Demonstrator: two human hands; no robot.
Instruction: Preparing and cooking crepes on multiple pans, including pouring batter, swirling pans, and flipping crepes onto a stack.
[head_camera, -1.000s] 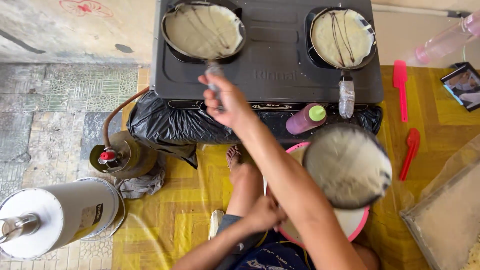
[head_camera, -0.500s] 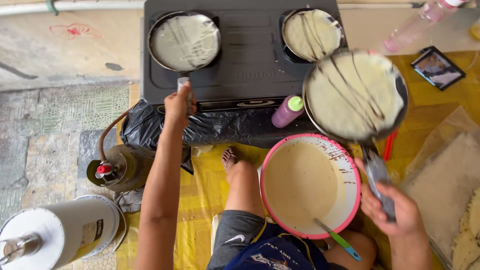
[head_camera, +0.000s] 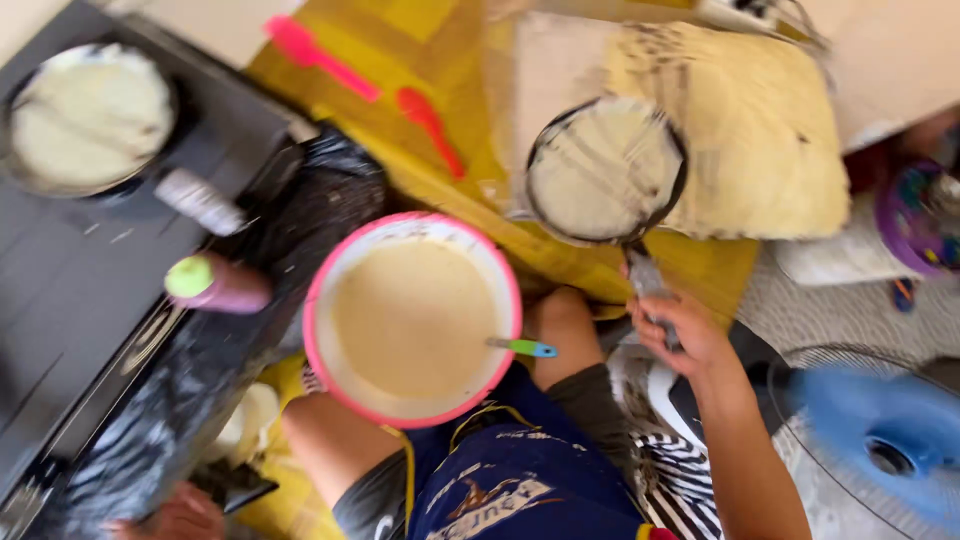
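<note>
Just beyond the right hand (head_camera: 678, 335) clenched round its handle sits the pan (head_camera: 606, 168).

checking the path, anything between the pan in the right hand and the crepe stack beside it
Nothing visible does. The right hand grips the handle of the pan, which already overlaps the near edge of the crepe stack. The batter bowl sits to the side, out of that path.

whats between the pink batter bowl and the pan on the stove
In the head view, a pink bottle with a green cap lies between the pink bowl and the pan on the stove, on crumpled black plastic.
</note>
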